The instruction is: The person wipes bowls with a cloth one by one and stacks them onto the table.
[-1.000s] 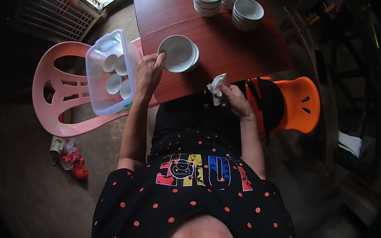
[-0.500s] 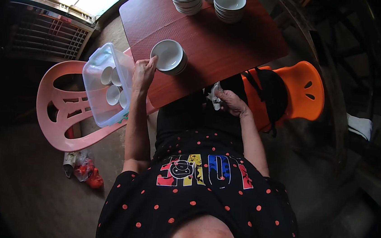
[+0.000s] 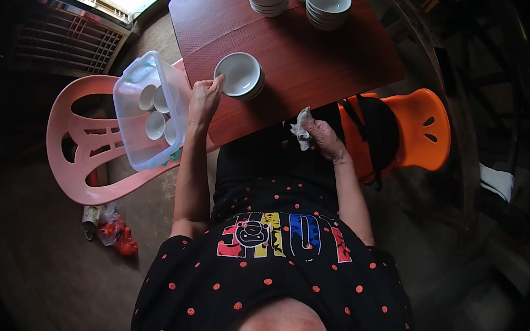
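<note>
My left hand is closed at the near left rim of a white bowl, its thumb over the edge. That bowl tops a short stack standing on the red-brown table. In my right hand is a crumpled white cloth, held just off the table's near edge, above my lap. To the left, a clear plastic bin lies tilted with several white cups or small bowls inside.
More stacked white bowls stand at the table's far side. The bin rests on a pink chair. An orange chair with a black bag is at right. Plastic bags lie on the floor at left.
The view has shifted slightly. My right hand has lifted the cloth a little, and more of the cloth shows. My left hand stays at the bowl's rim.
</note>
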The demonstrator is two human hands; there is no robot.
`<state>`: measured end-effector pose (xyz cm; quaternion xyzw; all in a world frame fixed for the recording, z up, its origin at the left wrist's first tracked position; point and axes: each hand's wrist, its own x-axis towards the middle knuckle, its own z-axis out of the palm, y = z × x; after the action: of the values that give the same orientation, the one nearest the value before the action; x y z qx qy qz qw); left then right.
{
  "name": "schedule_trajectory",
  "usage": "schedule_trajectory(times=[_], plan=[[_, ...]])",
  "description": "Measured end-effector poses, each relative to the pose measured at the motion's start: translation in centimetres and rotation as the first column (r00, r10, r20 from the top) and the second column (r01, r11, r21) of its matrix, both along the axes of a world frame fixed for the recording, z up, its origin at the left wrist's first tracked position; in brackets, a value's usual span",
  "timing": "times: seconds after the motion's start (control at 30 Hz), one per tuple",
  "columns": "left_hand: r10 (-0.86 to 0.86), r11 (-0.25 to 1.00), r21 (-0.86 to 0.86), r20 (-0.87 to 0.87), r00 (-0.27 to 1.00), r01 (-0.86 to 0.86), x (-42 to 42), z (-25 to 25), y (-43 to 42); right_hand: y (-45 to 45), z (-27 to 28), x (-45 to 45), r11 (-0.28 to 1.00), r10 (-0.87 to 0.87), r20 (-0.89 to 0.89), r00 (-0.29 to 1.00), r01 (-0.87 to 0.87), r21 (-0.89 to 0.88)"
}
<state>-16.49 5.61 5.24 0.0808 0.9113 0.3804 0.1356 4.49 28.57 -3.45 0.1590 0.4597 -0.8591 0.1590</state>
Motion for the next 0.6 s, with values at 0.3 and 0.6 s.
schedule_trajectory(times=[0.3, 0.6], plan=[[0.122, 0.992, 0.002, 0.059, 0.991, -0.122, 1.6, 2.7, -0.4, 0.3, 4.8, -6.3, -0.071, 0.056, -0.337, 0.94, 0.341, 0.938], [0.318, 0.944, 0.121, -0.096, 0.943, -0.306, 0.7, 0.5, -12.6, -0.7, 4.1, -5.6, -0.035, 0.243, -0.406, 0.881, 0.426, 0.904]])
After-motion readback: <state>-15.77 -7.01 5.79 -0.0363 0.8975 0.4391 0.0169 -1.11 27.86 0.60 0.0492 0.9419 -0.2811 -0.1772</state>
